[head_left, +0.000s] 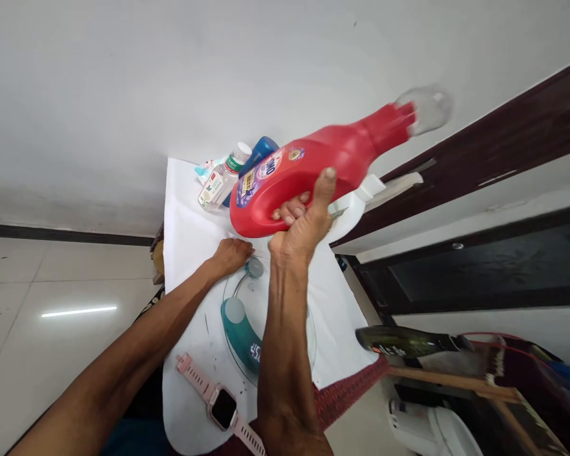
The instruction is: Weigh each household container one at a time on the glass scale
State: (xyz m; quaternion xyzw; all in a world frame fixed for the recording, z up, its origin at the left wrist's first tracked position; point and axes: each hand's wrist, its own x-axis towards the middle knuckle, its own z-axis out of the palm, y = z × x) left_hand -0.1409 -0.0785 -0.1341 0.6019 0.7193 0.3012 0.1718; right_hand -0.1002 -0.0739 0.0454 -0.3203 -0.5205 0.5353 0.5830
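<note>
The person's right hand (304, 221) is wrapped around the handle of a red bottle (335, 152), which it holds tilted above the white-covered tabletop (187, 253); the clear cap (430, 109) (rather blurred) points up and rightward from that hand. The left hand (232, 254) rests at the far edge of a round glass scale (240, 339); whether its fingers are spread or pressed together cannot be told. Beyond the left hand are a clear bottle (218, 187) and a blue bottle (261, 152); nearer the person than either hand lies a pink-strapped watch (222, 407).
</note>
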